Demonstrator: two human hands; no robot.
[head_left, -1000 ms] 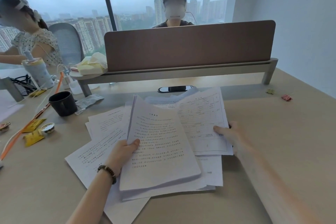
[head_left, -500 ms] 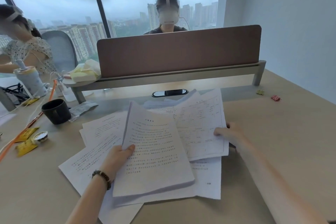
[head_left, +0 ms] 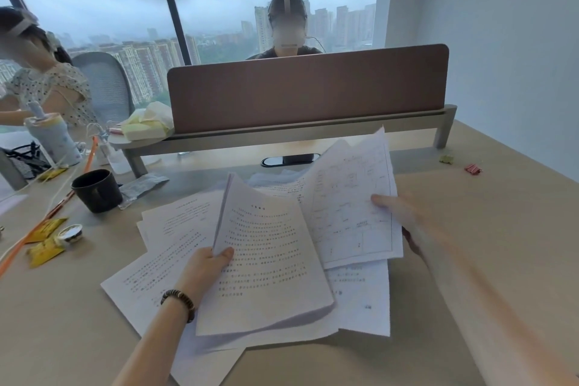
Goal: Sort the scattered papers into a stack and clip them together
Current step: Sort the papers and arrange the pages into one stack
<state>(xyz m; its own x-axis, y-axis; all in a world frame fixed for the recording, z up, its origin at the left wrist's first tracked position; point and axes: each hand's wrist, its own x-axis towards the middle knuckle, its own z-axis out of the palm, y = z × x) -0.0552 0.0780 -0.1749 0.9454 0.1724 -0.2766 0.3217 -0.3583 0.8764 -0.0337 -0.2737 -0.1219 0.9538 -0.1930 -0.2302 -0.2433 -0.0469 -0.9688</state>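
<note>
Loose sheets point(head_left: 150, 276) are lying spread out on the desk point(head_left: 62, 323), closest to the person. On top of them a thick stack of papers point(head_left: 269, 266) is sitting tilted, with its left edge lifted up. The left hand point(head_left: 208, 269) is holding that left edge, with the thumb on top of the top page and the other fingers tucked under. A bead bracelet point(head_left: 178, 302) is sitting on that wrist.

To the right, the right hand point(head_left: 404, 213) is pinching the right edge of a sheet with boxes and lines point(head_left: 351, 204). The thumb is lying on top and the fingers are hiding underneath. This sheet is rising off the desk, its far corner pointing up, and its near edge is lying over the stack.

Farther away on the left, a dark cup point(head_left: 97, 189) is standing near yellow packets point(head_left: 47, 241). Far on the right, a pink clip point(head_left: 473, 168) and a yellowish clip point(head_left: 446, 159) are lying on the desk, well apart from both hands. Behind it all a brown divider panel point(head_left: 307, 88) is standing.
</note>
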